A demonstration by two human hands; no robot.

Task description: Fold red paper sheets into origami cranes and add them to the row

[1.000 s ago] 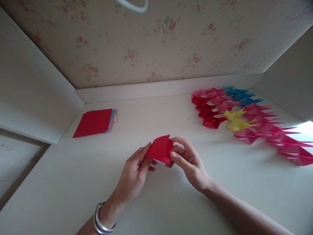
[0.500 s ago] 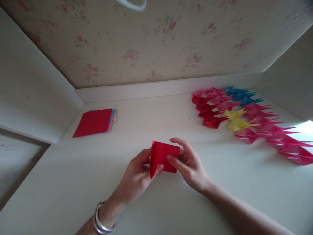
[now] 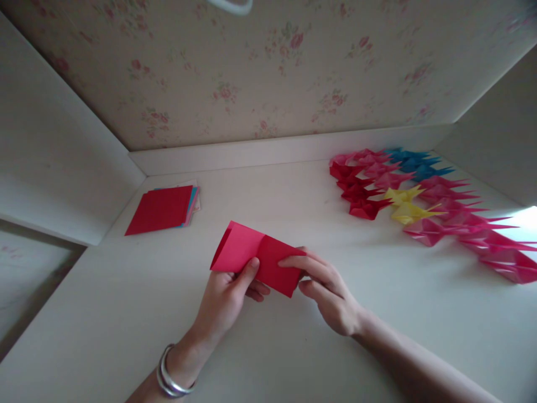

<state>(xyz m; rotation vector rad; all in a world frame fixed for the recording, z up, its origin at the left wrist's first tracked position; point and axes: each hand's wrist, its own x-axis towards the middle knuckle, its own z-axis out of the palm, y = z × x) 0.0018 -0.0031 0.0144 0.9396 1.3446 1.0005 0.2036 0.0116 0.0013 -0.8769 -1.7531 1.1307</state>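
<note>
Pinching lightly should spare the red paper point(image 3: 274, 263) stray creases. Left hand point(image 3: 220, 308) holds beside its fold, right hand point(image 3: 335, 296) one end.

- Some fingers of the left hand point(image 3: 224, 302) are partly hidden behind the red paper point(image 3: 274, 260).
- The right hand point(image 3: 333, 291) covers part of its edge.
- A white curved object point(image 3: 235, 6) is cut off at the top.
- The nearest pink folded piece point(image 3: 509, 266) is cut off at the right.
</note>
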